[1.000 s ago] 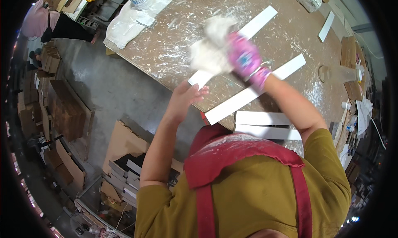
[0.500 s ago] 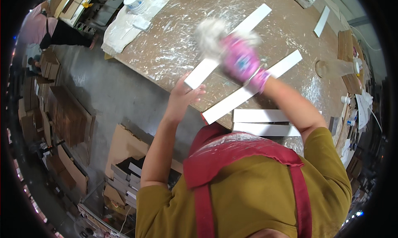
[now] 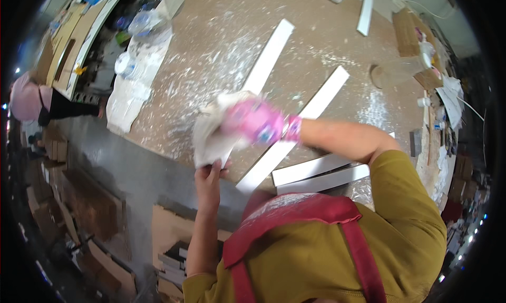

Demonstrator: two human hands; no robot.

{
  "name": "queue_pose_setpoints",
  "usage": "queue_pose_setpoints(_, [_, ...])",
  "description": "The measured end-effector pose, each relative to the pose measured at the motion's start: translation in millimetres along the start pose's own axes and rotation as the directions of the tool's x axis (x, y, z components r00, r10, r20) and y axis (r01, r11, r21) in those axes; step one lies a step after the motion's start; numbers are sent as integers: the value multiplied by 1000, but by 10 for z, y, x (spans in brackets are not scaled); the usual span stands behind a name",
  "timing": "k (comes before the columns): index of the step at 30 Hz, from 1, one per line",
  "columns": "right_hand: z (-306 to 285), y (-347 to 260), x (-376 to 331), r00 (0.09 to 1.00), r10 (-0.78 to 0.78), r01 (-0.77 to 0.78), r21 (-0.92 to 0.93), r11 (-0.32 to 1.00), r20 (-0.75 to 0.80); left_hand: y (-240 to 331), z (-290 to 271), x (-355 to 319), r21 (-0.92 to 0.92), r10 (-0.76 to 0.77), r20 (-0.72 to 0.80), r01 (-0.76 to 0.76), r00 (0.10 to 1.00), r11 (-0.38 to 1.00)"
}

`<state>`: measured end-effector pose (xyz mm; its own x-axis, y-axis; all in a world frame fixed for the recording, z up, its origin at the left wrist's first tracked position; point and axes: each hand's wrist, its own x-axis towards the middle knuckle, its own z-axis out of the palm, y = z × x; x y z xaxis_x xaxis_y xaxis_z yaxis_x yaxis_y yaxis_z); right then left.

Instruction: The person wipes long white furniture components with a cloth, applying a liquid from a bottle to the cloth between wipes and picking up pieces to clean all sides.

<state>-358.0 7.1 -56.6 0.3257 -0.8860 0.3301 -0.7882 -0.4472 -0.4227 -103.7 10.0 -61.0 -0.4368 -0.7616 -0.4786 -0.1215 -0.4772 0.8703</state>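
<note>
A long white strip (image 3: 269,55) lies slantwise on the brown, white-smeared table (image 3: 200,55). My left hand (image 3: 208,183) grips its near end at the table's edge, thumb and fingers closed around it. In a pink patterned glove, my right hand (image 3: 255,121) presses a whitish cloth (image 3: 208,139) over the strip's nearer part. The cloth hides that part, and motion blurs the glove. A second white strip (image 3: 327,92) runs alongside to the right, passing under my right forearm. Two more white strips, an upper one (image 3: 305,170) and a lower one (image 3: 337,180), lie near my apron.
Another white strip (image 3: 365,13) lies at the far right. A clear plastic container (image 3: 395,72) rests near cardboard and clutter on the right edge. At the far left are a stained sheet (image 3: 126,100) and a tub (image 3: 125,64). A person (image 3: 37,100) stands beyond the aisle.
My right hand and the cloth have swept along the strip toward its near end, close to my left hand. The view has shifted; the left hand still holds the end.
</note>
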Motion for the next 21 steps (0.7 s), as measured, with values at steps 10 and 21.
queue_pose_setpoints(10, [-1671,2957,-776,476,716,-690,288,664,-510,477,9,-42,694,651,54,-497,757,520])
queue_pose_setpoints(21, [-1328,41,-873,625,771,-686,387,616,-121,512,88,-73,665,830,175,-685,530,298])
